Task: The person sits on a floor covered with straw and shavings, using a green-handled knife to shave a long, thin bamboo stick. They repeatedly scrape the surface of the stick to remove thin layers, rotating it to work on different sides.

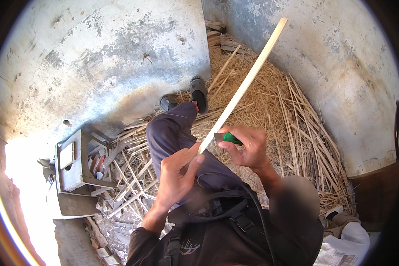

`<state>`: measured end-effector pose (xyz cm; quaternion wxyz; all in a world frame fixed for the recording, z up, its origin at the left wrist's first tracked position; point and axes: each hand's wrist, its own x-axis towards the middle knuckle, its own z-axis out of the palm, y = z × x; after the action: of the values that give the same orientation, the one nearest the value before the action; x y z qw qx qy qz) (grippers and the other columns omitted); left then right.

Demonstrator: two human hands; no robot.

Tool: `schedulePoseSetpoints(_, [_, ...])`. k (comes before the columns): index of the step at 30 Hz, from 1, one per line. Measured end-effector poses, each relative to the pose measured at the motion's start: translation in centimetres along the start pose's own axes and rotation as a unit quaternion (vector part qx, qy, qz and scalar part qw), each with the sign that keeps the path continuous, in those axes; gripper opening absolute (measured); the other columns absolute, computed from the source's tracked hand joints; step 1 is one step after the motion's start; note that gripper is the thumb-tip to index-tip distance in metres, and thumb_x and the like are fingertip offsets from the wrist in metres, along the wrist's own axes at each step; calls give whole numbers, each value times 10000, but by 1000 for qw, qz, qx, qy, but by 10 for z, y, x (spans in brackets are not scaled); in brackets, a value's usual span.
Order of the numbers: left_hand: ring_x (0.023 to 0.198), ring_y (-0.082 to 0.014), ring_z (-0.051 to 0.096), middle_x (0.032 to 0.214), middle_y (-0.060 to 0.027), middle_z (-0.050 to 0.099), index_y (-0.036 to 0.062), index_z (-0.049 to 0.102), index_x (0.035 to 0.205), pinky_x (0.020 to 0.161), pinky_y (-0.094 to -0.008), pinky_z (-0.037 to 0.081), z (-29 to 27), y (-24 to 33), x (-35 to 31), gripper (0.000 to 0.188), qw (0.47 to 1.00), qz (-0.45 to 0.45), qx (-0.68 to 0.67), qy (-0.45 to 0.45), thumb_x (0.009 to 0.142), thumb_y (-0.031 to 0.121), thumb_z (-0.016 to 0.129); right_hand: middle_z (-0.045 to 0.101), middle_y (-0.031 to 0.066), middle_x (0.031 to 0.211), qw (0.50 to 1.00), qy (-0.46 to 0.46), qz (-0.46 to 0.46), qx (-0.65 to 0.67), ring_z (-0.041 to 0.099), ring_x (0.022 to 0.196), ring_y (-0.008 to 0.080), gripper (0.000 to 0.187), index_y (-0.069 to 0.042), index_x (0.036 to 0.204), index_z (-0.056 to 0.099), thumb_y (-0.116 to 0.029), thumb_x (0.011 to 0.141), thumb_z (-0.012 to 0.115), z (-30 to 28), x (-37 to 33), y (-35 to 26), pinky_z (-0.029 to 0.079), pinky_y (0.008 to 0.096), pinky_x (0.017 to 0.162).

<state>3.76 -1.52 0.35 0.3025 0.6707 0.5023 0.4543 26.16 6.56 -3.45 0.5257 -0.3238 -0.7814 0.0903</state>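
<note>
Head view shows us both of our bare hands at work over our dark trousers (170,131). Our left hand (175,175) is clasped around the lower part of 1 long, pale wooden strip (248,84), its thumb and fingers pinching the wood; the lower end is hidden in our grip. From there the strip slants up and to the right, passing above a heap of straw-coloured shavings (261,88), and its far tip appears in front of the weathered right-hand wall (341,66). Our right hand (251,146) is curled around the green handle of 1 knife (230,138), with the blade at the strip's right edge, just above our left hand; we cannot tell whether metal and wood touch.

Past our knees we see 2 dark shoes (199,93) near the base of the peeling left-hand wall (119,48). To our left stands 1 grey box-like wooden stand (74,170), beside loose sticks (131,177). More thin sticks lie along the heap's right side, and 1 white bundle (348,241) sits at our lower right.
</note>
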Motion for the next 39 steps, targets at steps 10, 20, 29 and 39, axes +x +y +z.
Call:
schedulePoseSetpoints(10, [632, -152, 467, 710, -85, 513, -25, 762, 1323, 598, -332, 395, 0, -7, -2, 312, 1000, -11, 11, 0, 1016, 31, 746, 669, 46, 674, 1000, 6, -24, -18, 674, 554, 210, 336, -43, 998, 804, -378, 993, 798, 2, 2, 3, 489, 339, 536])
schedulePoseSetpoints(20, [629, -162, 477, 710, -94, 513, -42, 769, 1294, 597, -337, 405, -2, -10, -5, 290, 999, -13, 29, 10, 1012, 21, 747, 656, 50, 662, 999, 5, -21, -24, 645, 535, 216, 304, -60, 979, 803, -363, 974, 815, 4, 4, 3, 458, 351, 520])
schedulePoseSetpoints(29, [611, -153, 458, 701, -100, 501, -66, 775, 1245, 581, -337, 388, -2, -15, -10, 248, 999, -21, 23, 17, 1018, 31, 752, 671, 51, 667, 999, 5, -24, -28, 649, 532, 216, 303, -54, 968, 803, -355, 953, 838, 5, 4, 6, 468, 344, 516])
schedulePoseSetpoints(39, [606, -146, 437, 698, -95, 487, -74, 777, 1220, 570, -337, 367, -1, -20, -11, 231, 999, -2, 28, 37, 1019, 40, 759, 680, 55, 677, 999, 16, -35, -31, 659, 535, 221, 313, -43, 948, 792, -353, 956, 835, 9, 3, 11, 481, 341, 514])
